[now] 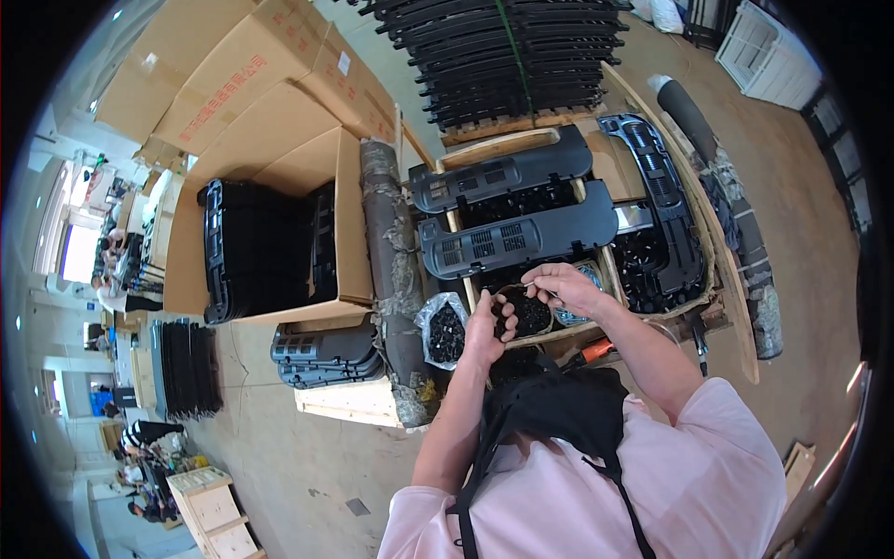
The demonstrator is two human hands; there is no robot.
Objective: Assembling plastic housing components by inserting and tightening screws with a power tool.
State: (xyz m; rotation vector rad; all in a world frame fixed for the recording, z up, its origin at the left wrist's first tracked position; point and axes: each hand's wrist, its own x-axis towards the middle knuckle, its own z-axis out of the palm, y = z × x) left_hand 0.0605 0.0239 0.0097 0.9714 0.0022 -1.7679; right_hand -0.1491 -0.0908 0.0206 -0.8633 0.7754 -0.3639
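Note:
Both my hands are over the near edge of a wooden workbench, just in front of a long black plastic panel point(503, 244) with vent slots. My left hand point(486, 328) is closed, its fingers curled round something I cannot make out. Beside it, my right hand point(566, 287) pinches something small between thumb and finger, too small to name. Below and between the hands is a round container of small black parts point(533, 317). A clear plastic bag of black parts point(445, 331) lies left of my left hand. Silvery small pieces point(570, 315) fill a container under my right hand.
A second black panel point(503, 182) lies behind the first, and a curved one point(659, 205) stands at the right. An orange-handled tool point(594, 350) is near my right forearm. An open cardboard box point(349, 224) holds black panels at the left, past a wrapped grey roll point(384, 242).

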